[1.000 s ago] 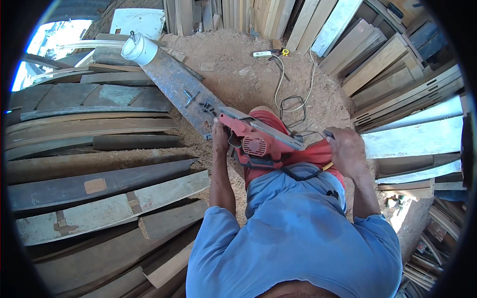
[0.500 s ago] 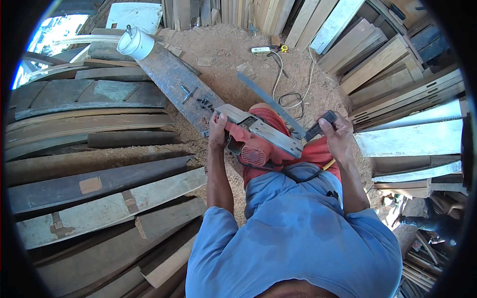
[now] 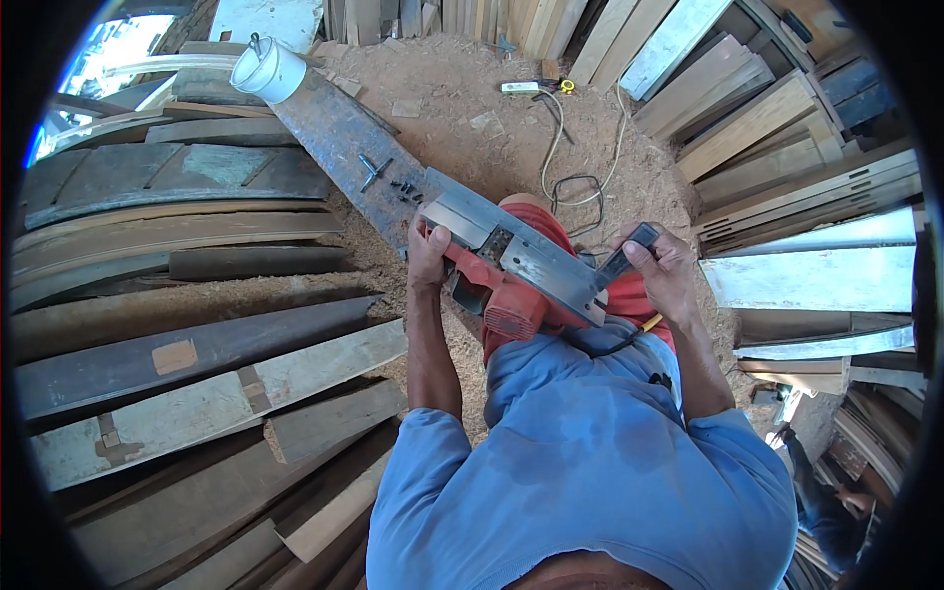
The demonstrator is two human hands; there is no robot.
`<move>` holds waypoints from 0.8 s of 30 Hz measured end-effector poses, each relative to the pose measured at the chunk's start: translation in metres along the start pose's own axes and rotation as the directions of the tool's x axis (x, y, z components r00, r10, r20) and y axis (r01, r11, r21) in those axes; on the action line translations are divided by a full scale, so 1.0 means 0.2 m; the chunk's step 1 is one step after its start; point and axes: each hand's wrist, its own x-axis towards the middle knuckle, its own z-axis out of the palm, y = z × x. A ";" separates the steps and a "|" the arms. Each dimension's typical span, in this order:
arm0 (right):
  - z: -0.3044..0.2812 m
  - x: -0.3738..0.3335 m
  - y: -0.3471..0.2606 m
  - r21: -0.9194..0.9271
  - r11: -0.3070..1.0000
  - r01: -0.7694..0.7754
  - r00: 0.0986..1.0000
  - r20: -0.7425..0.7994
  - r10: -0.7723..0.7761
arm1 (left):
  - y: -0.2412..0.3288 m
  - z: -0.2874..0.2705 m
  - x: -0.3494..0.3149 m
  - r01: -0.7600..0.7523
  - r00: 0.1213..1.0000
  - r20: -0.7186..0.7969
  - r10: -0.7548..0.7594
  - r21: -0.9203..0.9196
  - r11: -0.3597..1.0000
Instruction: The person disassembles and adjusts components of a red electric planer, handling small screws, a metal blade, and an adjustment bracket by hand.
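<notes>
A red electric planer (image 3: 515, 307) lies upside down across my lap, its metal sole and blade slot facing up. My left hand (image 3: 429, 254) is closed round its front end. In my right hand (image 3: 667, 270) is the dark handle of a try square (image 3: 629, 256). The square's long metal blade lies along the far edge of the sole, touching or nearly touching it. Beyond my left hand, a T-shaped metal wrench (image 3: 374, 172) and several small dark bolts (image 3: 404, 190) rest on a worn plank (image 3: 339, 133).
A white bucket (image 3: 274, 76) stands at the plank's far end. Stacked boards (image 3: 226, 393) fill the left, with more timber (image 3: 816, 265) on the right. On the sawdust floor lie a white power strip (image 3: 521, 88) and cords. Another person (image 3: 824, 506) is at lower right.
The square's blade has swung down from standing out past the planer to lying along its sole. The planer has tilted so more of its sole shows. The other person has shifted.
</notes>
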 end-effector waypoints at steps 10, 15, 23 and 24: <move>-0.12 0.02 0.16 0.155 0.986 -0.068 0.996 0.065 0.059 | 0.07 0.08 0.04 0.044 0.998 0.040 -0.048 0.088 0.995; -0.16 0.01 0.21 0.188 0.978 -0.091 0.995 0.064 0.080 | 0.11 0.15 0.05 0.055 0.997 0.041 -0.061 0.127 0.990; -0.19 0.01 0.28 0.229 0.966 -0.120 0.991 0.092 0.101 | 0.11 0.18 0.07 0.042 0.997 0.057 -0.051 0.138 0.990; -0.20 0.01 0.29 0.243 0.961 -0.134 0.989 0.093 0.114 | 0.11 0.18 0.07 0.050 0.997 0.054 -0.059 0.152 0.987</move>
